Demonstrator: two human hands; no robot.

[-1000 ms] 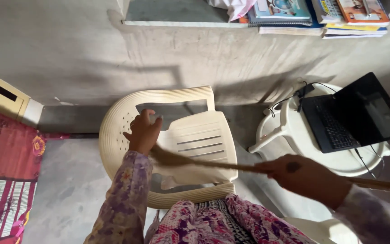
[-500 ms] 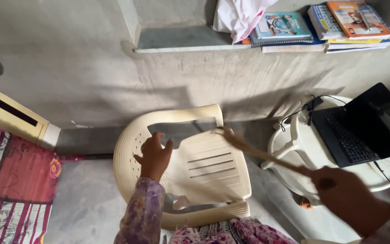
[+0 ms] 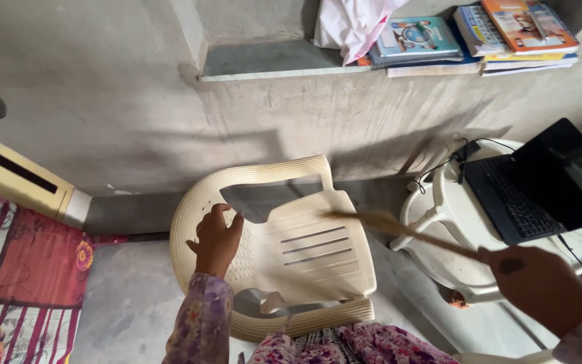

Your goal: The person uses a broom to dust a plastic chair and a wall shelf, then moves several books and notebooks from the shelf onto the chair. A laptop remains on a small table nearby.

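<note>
Stick (image 3: 399, 230) swung lower, two hands (image 3: 215, 237), one chair (image 3: 304, 249)

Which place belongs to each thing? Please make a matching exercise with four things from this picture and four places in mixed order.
Things:
1. laptop
2. stack of books
3. broom
4. left hand

Places:
A. on the wall shelf
B. on the backrest of the cream plastic chair
C. in the grip of the right hand, its blurred tip over the chair seat
D. open on the white plastic chair at the right

Pairs: 1-D, 2-A, 3-C, 4-B
</note>
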